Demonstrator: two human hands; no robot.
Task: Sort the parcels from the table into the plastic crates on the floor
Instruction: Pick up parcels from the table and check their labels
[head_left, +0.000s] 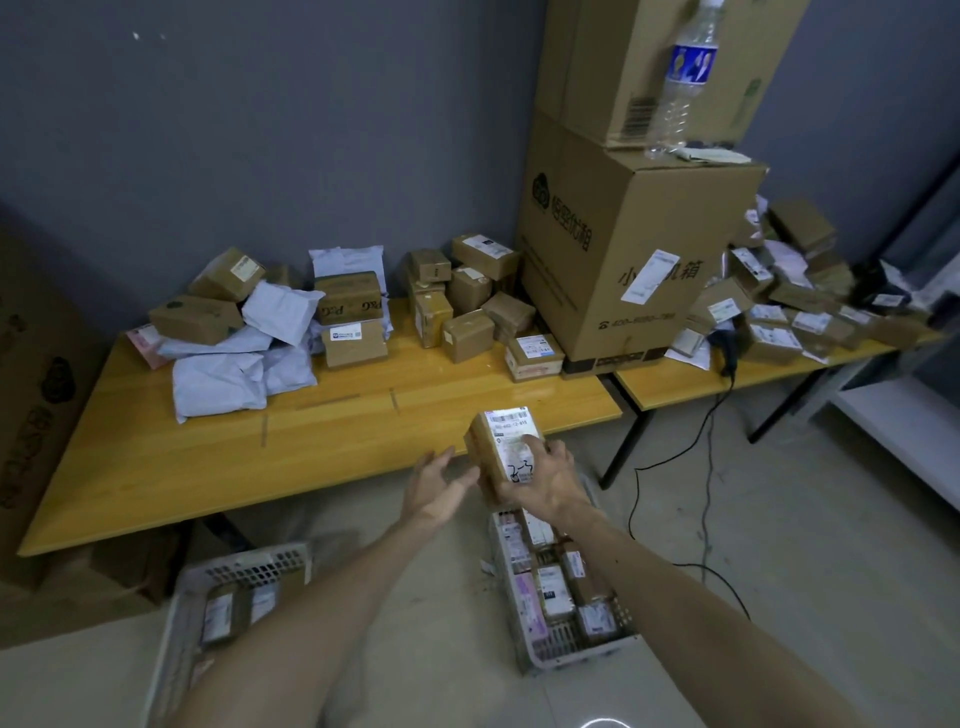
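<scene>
Parcel (506, 441), a small brown carton with a white shipping label facing up, is shown held clear of the table (363, 441), just past its near edge and above the floor. It is gripped at its near end by the right hand (545, 483), with the thumb curled over the lower part of the label and the fingers wrapped round the underside. Its long axis runs away from the wrist towards the table, tilted slightly to the left. The left hand (439, 486) is seen with its fingers spread and holding nothing, just beside the parcel's lower left corner; whether its fingertips touch the carton cannot be told.

Two plastic crates are seen on the floor. The right crate (571, 657) lies almost directly beneath the held parcel and the right forearm, and is packed close with parcels. The left crate (249, 564) lies well apart to the left, under the left forearm, and only a few parcels can be made out in it.

The coming move is judged to turn on this relation: a lowering of the right hand would suffice for the right crate, whereas the left crate would call for a carry across the body or a transfer to the left hand. Many unsorted parcels (249, 332) remain piled at the table's far side.
</scene>
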